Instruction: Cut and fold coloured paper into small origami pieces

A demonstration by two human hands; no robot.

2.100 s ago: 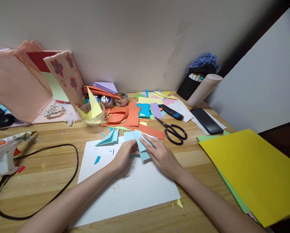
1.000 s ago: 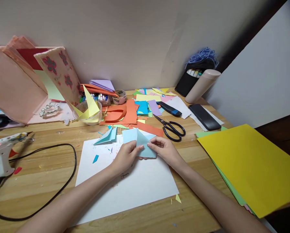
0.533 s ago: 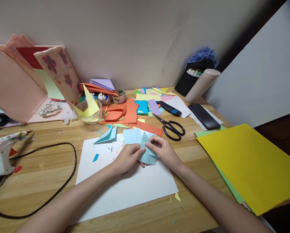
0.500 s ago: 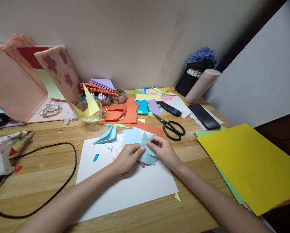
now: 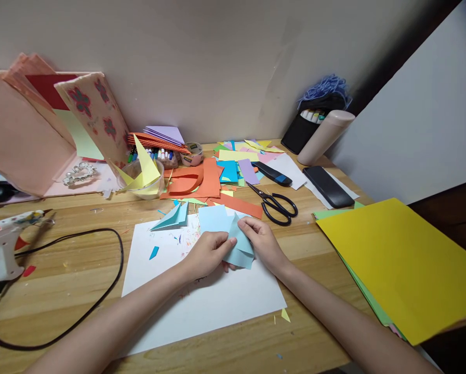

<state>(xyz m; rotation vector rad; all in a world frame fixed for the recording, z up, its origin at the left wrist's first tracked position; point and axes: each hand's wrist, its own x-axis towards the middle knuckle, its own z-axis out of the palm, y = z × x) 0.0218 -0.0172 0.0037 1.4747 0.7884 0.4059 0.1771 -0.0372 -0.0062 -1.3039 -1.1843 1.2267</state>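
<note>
Between my hands is a folded piece of light blue paper (image 5: 239, 250), held above a white sheet (image 5: 233, 306). My left hand (image 5: 209, 253) pinches its left side, thumb on top and fingertips showing underneath. My right hand (image 5: 262, 239) grips the upper right edge between thumb and fingers. Just behind lies another light blue sheet (image 5: 213, 218), partly covered by the held piece. A folded light blue paper shape (image 5: 172, 217) rests at the white sheet's far left, with a small blue scrap (image 5: 154, 253) nearer to me.
Black-handled scissors (image 5: 277, 205) lie beyond my right hand, near orange paper pieces (image 5: 211, 179). A glue gun (image 5: 4, 244) with a looped cord stands left. A plastic cup (image 5: 139, 187) holds yellow paper shapes. Yellow sheets (image 5: 404, 270) lie right; a bottle (image 5: 326, 137) stands behind.
The raised flap of the light blue paper has shifted slightly right and opened a little. My right fingers have moved slightly up along its edge; my left hand stays nearly still.
</note>
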